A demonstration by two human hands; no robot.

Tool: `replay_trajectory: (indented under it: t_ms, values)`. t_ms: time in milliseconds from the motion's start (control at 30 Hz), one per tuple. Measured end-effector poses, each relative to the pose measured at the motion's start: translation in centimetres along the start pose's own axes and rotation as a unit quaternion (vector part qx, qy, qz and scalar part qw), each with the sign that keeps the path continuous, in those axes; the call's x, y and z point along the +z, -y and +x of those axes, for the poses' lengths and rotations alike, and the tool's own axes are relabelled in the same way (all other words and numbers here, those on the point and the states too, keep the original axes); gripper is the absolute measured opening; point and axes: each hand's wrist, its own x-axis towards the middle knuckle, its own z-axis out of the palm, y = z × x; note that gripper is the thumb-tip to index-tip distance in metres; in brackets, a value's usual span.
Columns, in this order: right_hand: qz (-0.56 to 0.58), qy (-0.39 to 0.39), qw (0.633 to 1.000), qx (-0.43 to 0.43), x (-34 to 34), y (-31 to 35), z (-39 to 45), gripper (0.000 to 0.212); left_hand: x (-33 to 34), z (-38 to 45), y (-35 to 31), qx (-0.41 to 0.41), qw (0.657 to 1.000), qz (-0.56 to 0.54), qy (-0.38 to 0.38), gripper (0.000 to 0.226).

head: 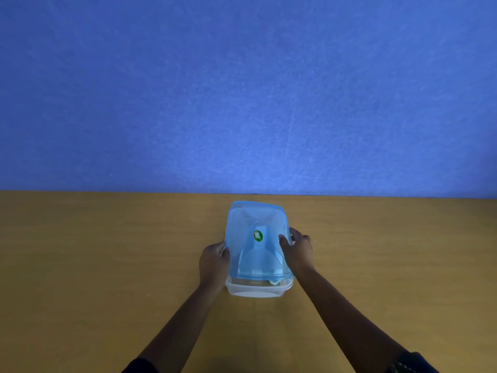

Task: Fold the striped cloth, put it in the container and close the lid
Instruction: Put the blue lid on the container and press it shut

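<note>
Your left hand (pixel 214 261) grips lid (pixel 258 240) left edge | right hand (pixel 297 249) grips right edge | lid over container (pixel 258 289), lower centre | cloth (pixel 274 282) inside | desk (pixel 107 251), blue wall (pixel 242 90) behind

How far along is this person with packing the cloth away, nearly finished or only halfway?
Nearly finished, it seems. A bit of cloth already shows inside the clear container; its folding can't be judged. Both the left hand and right hand grip the blue lid, which sits over the container but looks raised at the near edge. Left: pressing it fully shut.
</note>
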Motion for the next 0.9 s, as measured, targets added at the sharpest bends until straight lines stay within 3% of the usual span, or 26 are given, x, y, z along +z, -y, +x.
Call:
replay_trajectory:
  t_ms: [267, 900]
  values:
    - [-0.05, 0.015, 0.999, -0.015, -0.6, -0.1, 0.2, 0.05, 0.1, -0.3, 0.2, -0.016, 0.997, -0.069, -0.03, 0.03]
    - [-0.107, 0.029, 0.994, -0.022, -0.8, 0.0, -0.7, 0.047, 0.3, -0.1, 1.3, -0.042, 0.998, -0.044, -0.005, 0.035]
